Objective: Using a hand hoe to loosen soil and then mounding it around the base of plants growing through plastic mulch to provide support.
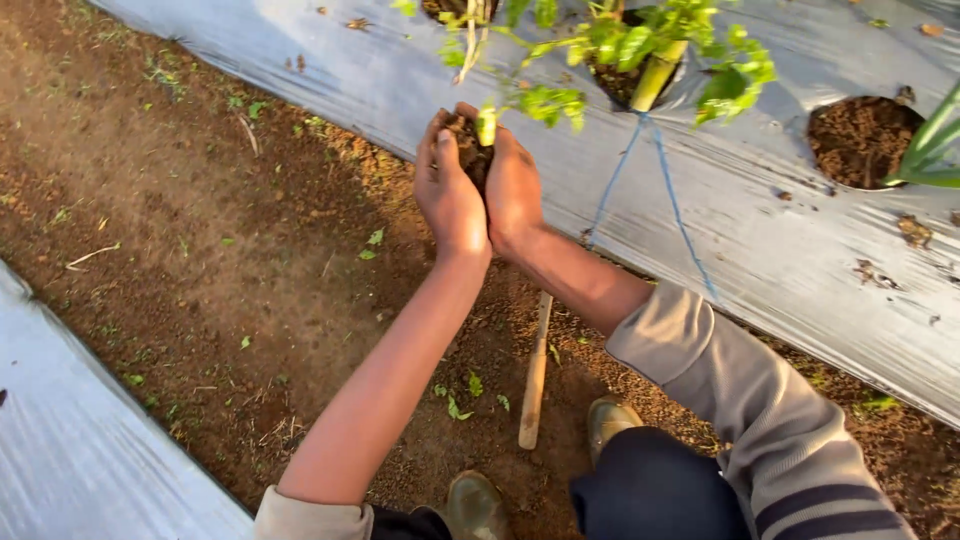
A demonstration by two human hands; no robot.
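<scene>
Seedling (487, 122): pale stem with a dark clump of soil at its root, held upright between both hands just in front of the plastic-covered bed; leaves trail right toward the next plant.
Path (230, 260): bare brown soil with scattered weeds and leaf scraps, running between two sheeted beds; second sheet (70, 450) at lower left.
Left hand (447, 190): cupped around the left side of the soil clump, fingers curled up, palm facing in; closed on the clump, not fully clenched.
Right hand (514, 190): mirrors it on the right side, pressed heel to heel with the left; the two make one cup around the clump.
Stick (535, 372): wooden handle lying on the path under the forearms, untouched, near the boots (610, 420).
Bed cover (760, 250): silver plastic sheet with round planting holes; blue string (660, 180) runs down across it.
Staked plant (650, 60): leafy, already in the hole just right of the hands.
Open hole (862, 140): loose soil, green blades at its edge, further right.
Step, my read: seedling is lifted and carried in hand, not yet set in soil.
Next move calls for: keeping the clump intact, lowering it straight, stem vertical. Which hole it is headed for, cannot tell.
</scene>
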